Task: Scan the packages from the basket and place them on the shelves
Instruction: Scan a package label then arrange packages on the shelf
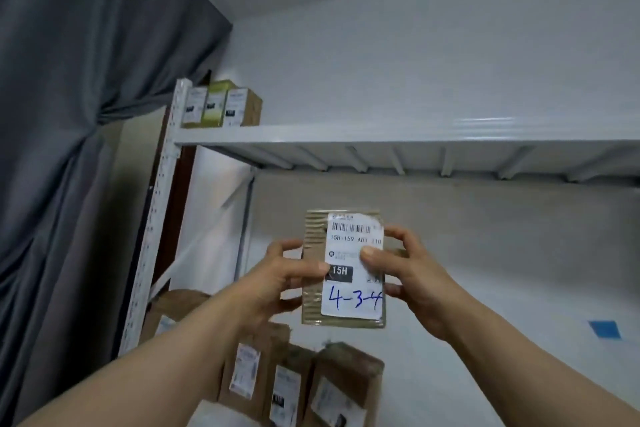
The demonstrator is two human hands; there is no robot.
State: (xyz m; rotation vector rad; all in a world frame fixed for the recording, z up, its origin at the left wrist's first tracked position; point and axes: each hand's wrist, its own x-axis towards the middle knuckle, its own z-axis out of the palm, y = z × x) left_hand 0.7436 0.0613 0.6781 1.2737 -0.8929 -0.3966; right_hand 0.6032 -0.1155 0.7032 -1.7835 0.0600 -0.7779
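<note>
Two bare forearms reach up from the bottom corners and meet at a small flat package [313,308], held upright in the air in front of the shelving. The left hand [277,274] grips its left edge. Its thumb lies across the front, touching the black "15H" patch, and the other fingers [289,244] curl round behind the edge. The right hand [412,274] grips the right edge in the same way. Its thumb presses on the middle of the white label [353,302], and its fingers hook over the right side near the top and the bottom. Both sets of fingers are closed on the package, which touches nothing else.

It is brown corrugated cardboard. The label faces the camera, with a barcode near its top, a line of print beneath that, and "4-3-4" handwritten in blue along the bottom.

Above the package runs a white metal upper shelf [381,135], seen from below so that its ribs show. At its left end three small boxes [221,104] stand upright side by side, a green one in the middle. A white perforated post [156,211] carries the shelf on the left.

Below the package, on a lower level, several brown parcels [294,385] with white labels stand close together. A grey curtain [69,114] hangs at the left, gathered at one point. A blue patch [604,329] sits on the white wall at the lower right.
</note>
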